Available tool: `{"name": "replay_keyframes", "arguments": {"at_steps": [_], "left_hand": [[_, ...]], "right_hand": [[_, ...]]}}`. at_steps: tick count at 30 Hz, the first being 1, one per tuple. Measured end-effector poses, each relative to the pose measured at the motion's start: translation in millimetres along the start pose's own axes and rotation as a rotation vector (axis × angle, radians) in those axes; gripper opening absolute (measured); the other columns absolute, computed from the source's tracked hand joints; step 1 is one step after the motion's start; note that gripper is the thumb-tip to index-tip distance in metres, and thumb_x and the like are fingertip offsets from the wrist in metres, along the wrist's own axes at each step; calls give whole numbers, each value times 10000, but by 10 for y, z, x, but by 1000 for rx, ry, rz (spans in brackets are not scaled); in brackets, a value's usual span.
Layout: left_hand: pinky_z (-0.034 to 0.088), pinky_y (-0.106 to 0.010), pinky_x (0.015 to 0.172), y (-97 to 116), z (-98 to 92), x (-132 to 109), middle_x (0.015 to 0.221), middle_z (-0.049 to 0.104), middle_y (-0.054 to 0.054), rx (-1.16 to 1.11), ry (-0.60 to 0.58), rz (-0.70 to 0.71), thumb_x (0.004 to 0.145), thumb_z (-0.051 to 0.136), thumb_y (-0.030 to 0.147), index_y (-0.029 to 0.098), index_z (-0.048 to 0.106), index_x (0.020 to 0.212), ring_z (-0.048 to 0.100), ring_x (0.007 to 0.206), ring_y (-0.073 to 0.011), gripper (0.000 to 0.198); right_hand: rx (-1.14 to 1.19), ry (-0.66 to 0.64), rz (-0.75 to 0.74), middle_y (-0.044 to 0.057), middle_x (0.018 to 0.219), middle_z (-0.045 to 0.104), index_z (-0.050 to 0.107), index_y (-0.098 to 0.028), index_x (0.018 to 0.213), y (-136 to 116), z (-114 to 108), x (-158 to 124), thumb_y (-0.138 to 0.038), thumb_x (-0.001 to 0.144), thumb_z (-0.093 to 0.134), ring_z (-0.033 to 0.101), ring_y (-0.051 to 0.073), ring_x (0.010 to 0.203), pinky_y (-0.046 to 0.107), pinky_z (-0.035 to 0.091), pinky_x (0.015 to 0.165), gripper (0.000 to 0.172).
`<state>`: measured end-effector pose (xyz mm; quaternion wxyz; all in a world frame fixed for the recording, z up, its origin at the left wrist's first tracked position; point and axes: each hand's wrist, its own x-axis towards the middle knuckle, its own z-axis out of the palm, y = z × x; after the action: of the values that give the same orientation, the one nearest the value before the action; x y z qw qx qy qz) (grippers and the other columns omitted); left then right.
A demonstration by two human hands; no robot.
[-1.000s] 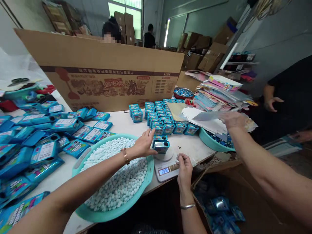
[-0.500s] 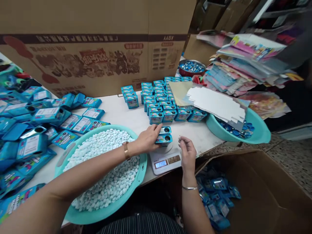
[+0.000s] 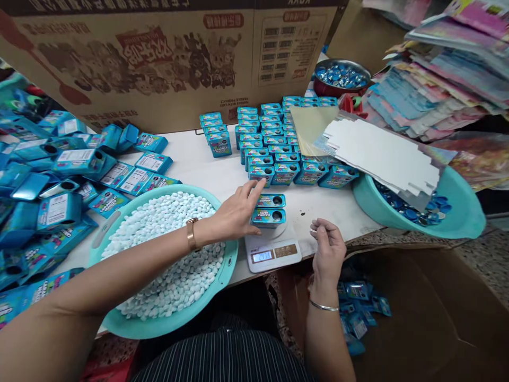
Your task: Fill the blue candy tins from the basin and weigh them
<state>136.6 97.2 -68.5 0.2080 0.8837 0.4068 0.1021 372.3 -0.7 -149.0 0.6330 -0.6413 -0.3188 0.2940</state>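
Two small blue candy tins (image 3: 269, 218) with dark round openings stand one behind the other on the white kitchen scale (image 3: 273, 257), whose display is lit. My left hand (image 3: 237, 211) is open at their left side, thumb and fingers spread; whether it touches them I cannot tell. To the right of the scale, my right hand (image 3: 328, 245) hovers with its fingers curled against the thumb. Anything inside it is hidden. Under my left forearm lies a turquoise basin (image 3: 229, 270) full of pale mint-coloured candies (image 3: 167, 249).
Rows of upright blue tins (image 3: 260, 153) fill the table's back. More tins (image 3: 66, 159) are heaped at left. White card sheets (image 3: 382, 154) lie over a second turquoise basin (image 3: 461, 212). A large carton (image 3: 159, 69) stands behind; an open box (image 3: 429, 302) sits lower right.
My left hand has loosened from the tins and spread its fingers. My right hand has shifted a little to the right, away from the scale. The camera view has tilted down.
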Motion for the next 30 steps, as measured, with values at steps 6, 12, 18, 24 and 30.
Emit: {"name": "replay_keyframes", "arguments": {"at_steps": [6,12,18,24,30], "left_hand": [[419,-541,1111,39,35,45,1553,248,-226,11,-7,27,674,851,420,225,-64,1562,335,1413,-422,1289],[488,-513,1035,182,-16,-19,1533,277,-251,125,39,-63,686,847,343,217,-82,1554,433,1341,-435,1277],[581,-377,784,300,30,-136,1526,286,-213,112,26,-199,826,655,212,295,-206,1527,628,1141,-345,1114],[566,-341,741,304,128,-190,1496,319,-194,95,60,-177,852,580,153,312,-239,1508,656,1077,-301,1062],[551,-350,725,343,175,-277,1281,510,-165,152,7,-120,880,498,114,214,-213,1510,628,1048,-290,954]], "right_hand": [[-9,11,10,77,963,707,679,-190,989,32,-62,3,-453,856,646,657,196,859,353,524,791,296],[-89,-168,-85,89,1050,709,672,-203,1071,-55,100,-46,-427,889,629,660,219,960,402,519,899,292],[-220,-392,-243,100,1194,668,640,-232,1243,-140,421,-251,-374,923,598,624,238,1125,413,498,985,353],[-236,-302,-290,89,1114,651,624,-213,1208,-26,489,-448,-346,916,615,617,227,1055,399,505,942,321],[-298,-313,-348,58,1004,655,600,-215,1125,28,434,-447,-370,861,693,611,208,899,378,523,820,320]]}}
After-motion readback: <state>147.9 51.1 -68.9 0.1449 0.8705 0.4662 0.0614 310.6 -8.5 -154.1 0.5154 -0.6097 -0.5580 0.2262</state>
